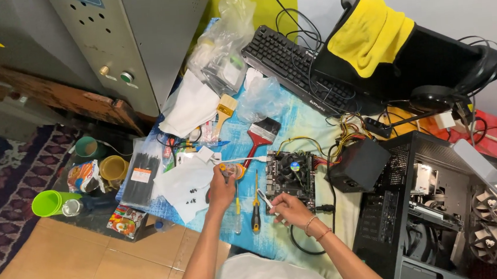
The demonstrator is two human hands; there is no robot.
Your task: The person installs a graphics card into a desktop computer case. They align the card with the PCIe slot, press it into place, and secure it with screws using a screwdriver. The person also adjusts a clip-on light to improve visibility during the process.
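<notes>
left hand [221,189] is closed around a small round yellowish thing [231,170], can't tell what exactly, near the counter's [303,124] front edge. right hand [288,208] pinches a thin silvery tool [265,200], its long axis angled up-left toward the other hand. motherboard [290,174] sits just beyond the right hand, nearer it; two screwdrivers [255,206] lie between the hands.

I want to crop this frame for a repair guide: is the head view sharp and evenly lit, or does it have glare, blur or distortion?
Head view: even, soft light, no hard shadows; the motherboard and both hands, left hand and right hand, are fairly sharp; wide-angle bending tilts the grey cabinet and PC case at the edges; the case interior is dim.
</notes>
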